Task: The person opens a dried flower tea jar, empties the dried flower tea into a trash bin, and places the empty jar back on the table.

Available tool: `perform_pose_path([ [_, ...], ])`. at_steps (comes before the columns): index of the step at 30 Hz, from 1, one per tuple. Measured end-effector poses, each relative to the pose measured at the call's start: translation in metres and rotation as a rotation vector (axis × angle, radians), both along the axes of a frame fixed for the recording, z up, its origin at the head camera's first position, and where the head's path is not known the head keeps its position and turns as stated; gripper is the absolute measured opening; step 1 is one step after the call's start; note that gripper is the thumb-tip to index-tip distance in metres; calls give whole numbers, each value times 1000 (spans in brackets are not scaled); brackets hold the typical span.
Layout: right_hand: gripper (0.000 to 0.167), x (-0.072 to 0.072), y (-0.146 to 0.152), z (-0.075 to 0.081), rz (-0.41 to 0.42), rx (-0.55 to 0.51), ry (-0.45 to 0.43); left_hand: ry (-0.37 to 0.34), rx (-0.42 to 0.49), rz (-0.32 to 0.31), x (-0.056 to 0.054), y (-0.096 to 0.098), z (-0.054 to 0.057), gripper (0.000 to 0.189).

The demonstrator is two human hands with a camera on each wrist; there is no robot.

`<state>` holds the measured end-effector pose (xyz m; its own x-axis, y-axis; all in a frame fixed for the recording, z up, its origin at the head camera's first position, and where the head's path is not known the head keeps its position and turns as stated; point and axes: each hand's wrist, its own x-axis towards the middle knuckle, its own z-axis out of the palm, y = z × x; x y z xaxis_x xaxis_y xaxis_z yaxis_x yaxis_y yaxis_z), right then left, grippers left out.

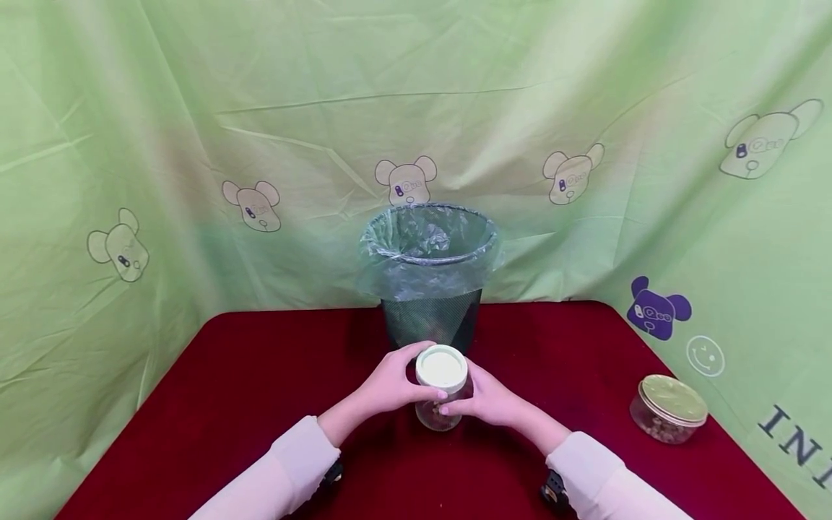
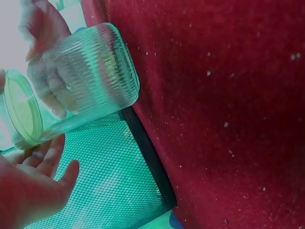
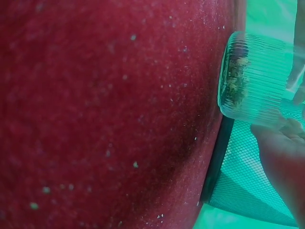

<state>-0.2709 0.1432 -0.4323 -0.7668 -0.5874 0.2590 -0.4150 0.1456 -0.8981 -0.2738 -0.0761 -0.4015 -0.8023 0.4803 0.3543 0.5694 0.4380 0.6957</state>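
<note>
A clear ribbed jar [image 1: 438, 419] with a pale lid [image 1: 442, 367] stands between both hands in front of the bin. My left hand [image 1: 390, 381] curves its thumb and fingers round the lid from the left. From the right, my right hand [image 1: 489, 397] grips the jar's body, its thumb across the front. Small brownish bits [image 3: 238, 78] lie at the bottom of the jar in the right wrist view. In the left wrist view the jar wall [image 2: 90, 71] hovers close over the cloth, and the right hand's fingers show through it.
Behind the jar stands a mesh bin [image 1: 432, 314] lined with a clear plastic bag [image 1: 429, 282]. A low round container [image 1: 668, 410] with brownish contents sits near the table's right edge. Small pale crumbs dot the red cloth [image 2: 224, 95]. Green curtain [image 1: 292, 108] encloses the table.
</note>
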Motion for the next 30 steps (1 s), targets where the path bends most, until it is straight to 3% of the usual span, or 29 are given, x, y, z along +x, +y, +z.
perform_pose_path([
  [5,76,3,0,0,3,-10,14,9,49,40,6,5,-4,67],
  [9,76,4,0,1,2,-10,13,36,85,139,15,13,-8,63],
  [13,76,4,-1,2,10,-17,7,95,64,253,25,20,-9,61],
  [17,76,3,0,2,7,-3,8,120,39,307,31,23,-9,67],
  [22,75,3,1,3,-15,33,37,69,72,274,28,22,-13,74],
  [30,77,2,2,3,-34,60,47,-47,131,113,11,8,-15,73],
])
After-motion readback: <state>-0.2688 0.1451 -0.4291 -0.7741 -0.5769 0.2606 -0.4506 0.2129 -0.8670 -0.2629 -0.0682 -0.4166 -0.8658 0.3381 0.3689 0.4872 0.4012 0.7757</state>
